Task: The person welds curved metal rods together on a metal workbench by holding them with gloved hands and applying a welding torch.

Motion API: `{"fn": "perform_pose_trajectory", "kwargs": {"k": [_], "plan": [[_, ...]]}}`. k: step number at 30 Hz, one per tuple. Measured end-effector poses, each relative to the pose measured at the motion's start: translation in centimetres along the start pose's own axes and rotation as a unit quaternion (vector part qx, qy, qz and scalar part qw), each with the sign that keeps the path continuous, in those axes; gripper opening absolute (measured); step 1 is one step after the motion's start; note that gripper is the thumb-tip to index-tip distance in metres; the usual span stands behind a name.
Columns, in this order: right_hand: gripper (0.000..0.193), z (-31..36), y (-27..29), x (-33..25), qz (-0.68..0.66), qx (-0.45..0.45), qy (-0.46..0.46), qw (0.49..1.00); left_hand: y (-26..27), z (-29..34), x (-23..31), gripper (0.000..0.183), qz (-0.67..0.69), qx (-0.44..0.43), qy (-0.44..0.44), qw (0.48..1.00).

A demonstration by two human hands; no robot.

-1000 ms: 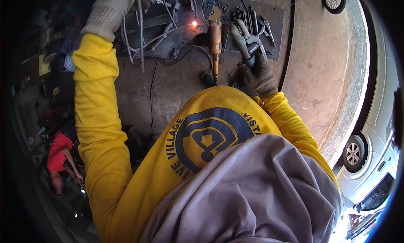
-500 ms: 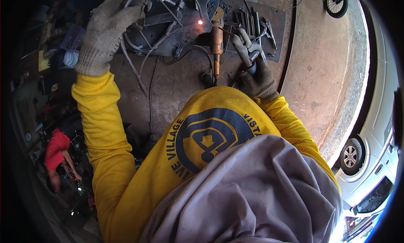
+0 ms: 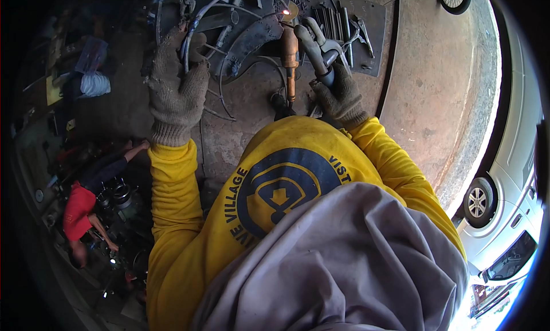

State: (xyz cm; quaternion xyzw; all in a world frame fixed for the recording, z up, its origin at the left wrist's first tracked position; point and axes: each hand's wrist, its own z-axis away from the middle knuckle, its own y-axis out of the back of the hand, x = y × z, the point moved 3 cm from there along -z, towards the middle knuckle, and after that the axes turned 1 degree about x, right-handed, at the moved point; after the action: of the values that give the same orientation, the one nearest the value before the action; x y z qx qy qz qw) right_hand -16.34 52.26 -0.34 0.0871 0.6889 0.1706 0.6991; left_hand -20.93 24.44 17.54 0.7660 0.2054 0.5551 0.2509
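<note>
Toward the top of the view, the bent metal frame (image 3: pixel 197 21), made of curved rods, stands partly over a dark metal sheet (image 3: pixel 366 66). The person's gloved left hand (image 3: pixel 180 87) is closed around one of its rods, thumb on one side and fingers on the other; how firmly, one cannot tell. The gloved right hand (image 3: pixel 342 96) is clamped on the handle of a grey tool (image 3: pixel 314 47), whose head points up and to the left. A bright glowing spot (image 3: pixel 286 12) shows near the end of a curved rod; what it sits on is too small to tell. Just beside the grey tool lies an orange power tool (image 3: pixel 290 50). Farther right on the sheet are a row of thin rods (image 3: pixel 329 24) and metal pliers (image 3: pixel 365 37). Well apart, to the left, a person in a red shirt (image 3: pixel 79 210) bends forward, while a light-coloured car (image 3: pixel 510 205) stands at far right.
</note>
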Motion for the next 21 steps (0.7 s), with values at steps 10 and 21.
{"fn": "perform_pose_trajectory", "kwargs": {"k": [10, 21], "plan": [[0.052, -0.7, -1.4, 0.4, -0.005, 0.009, 0.065, 0.998, 0.0, 1.5, -0.6, 0.053, 0.133, 0.046, 0.109, 0.984], [0.053, -1.9, -2.2, 0.9, 0.023, -0.02, 0.018, 0.999, 0.0, 0.8, -0.5, 0.054, 0.115, 0.026, 0.054, 0.992]]}}
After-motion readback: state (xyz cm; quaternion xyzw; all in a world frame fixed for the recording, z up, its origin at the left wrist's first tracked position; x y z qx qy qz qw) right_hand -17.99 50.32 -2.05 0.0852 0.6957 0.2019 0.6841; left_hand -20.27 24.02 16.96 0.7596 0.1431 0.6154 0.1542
